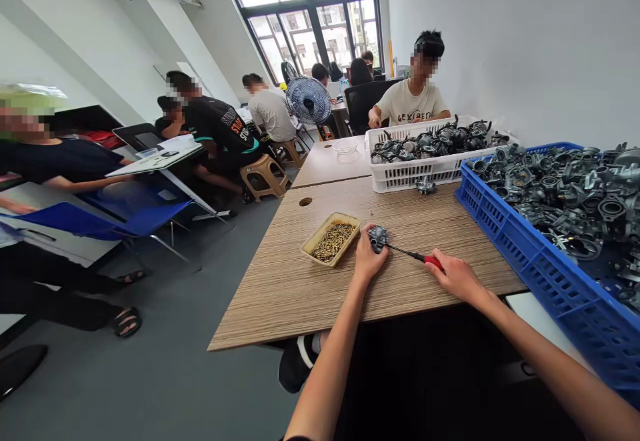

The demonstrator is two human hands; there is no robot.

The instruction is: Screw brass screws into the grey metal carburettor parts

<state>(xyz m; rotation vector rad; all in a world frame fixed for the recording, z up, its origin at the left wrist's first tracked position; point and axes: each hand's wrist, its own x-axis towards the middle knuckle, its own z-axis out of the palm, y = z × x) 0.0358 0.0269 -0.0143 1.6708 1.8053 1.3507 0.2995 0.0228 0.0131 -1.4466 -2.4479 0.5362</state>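
Observation:
My left hand [369,258] is closed around a small grey metal carburetor body [379,237], holding it at the table. In my right hand [456,277] is a screwdriver [416,255] with a red and black handle, my fingers wrapped round the grip. Its shaft points left and its tip meets the carburetor's side; the exact contact point is too small to make out. Just left of my left hand sits a cream plastic tray [306,249] holding many small brass parts [332,241].
A blue crate [520,244] heaped with metal carburetors stands at right. Behind it is a white basket [395,179] of similar parts, with one loose carburetor [425,186] before it. Across the table sits a person [417,97]. Blue chairs [150,217] and other people are at left.

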